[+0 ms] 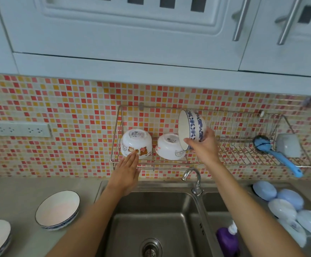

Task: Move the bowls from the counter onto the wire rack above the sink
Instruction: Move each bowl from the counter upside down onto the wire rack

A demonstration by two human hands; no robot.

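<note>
The right hand (203, 145) reaches up over the steel sink (151, 219), fingers clamped on a white bowl with a blue floral pattern (192, 129), held tipped on its side above the wire rack (234, 151) on the tiled wall. The left hand (127, 168) is stretched flat, fingers together and holding nothing, fingertips touching a white upturned bowl with cartoon bears (136, 142) on the rack's left end. A second white upturned bowl (168, 146) sits just beside the held one. Two blue-rimmed white bowls (58, 210) wait on the grey counter (21, 191). A blue dish brush (278, 156) lies on the rack's right part.
</note>
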